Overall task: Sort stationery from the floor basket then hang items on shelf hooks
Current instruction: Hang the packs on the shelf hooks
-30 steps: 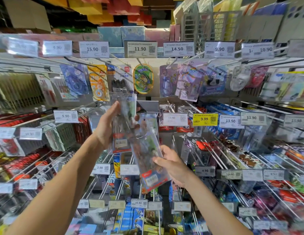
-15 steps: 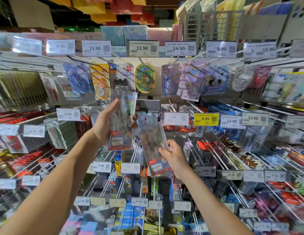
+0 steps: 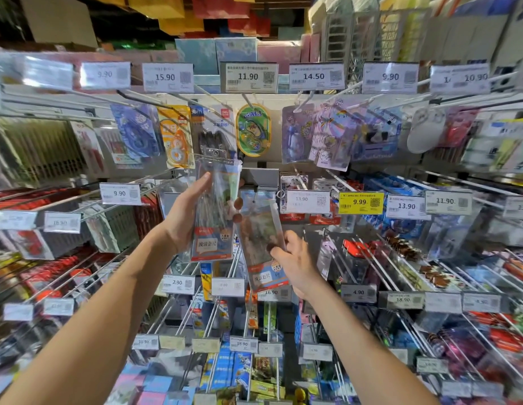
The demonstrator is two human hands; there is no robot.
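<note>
Stationery wall, hanging step. Across the frame run wire hooks (image 3: 172, 314) with price tags (image 3: 120, 193) at their tips.

Left of centre, the left hand (image 3: 190, 217) grips the upper packet (image 3: 215, 211). Its thumb lies on the near left edge, and its fingertips (image 3: 238, 218) wrap behind and show at the right edge. The packet stands nearly upright with its top left free, and that top sits just beside a blank grey tag holder (image 3: 260, 177) at centre. This grip probably keeps the hanging end clear for a hook; whether a hook tip lies behind it cannot be told.

Just right of it and lower is the lower packet (image 3: 263, 249), which bears the same printed label. It leans with its top towards the left, and its upper corner overlaps the first packet.

The right hand (image 3: 295, 258) pinches it at the right edge, thumb in front and the other fingers curled behind. Held low and tilted, this packet seems parked in reserve — out of the first packet's way until its turn.

Right of the hands, a yellow tag (image 3: 360, 202) marks a neighbouring hook. The floor basket is out of view.
</note>
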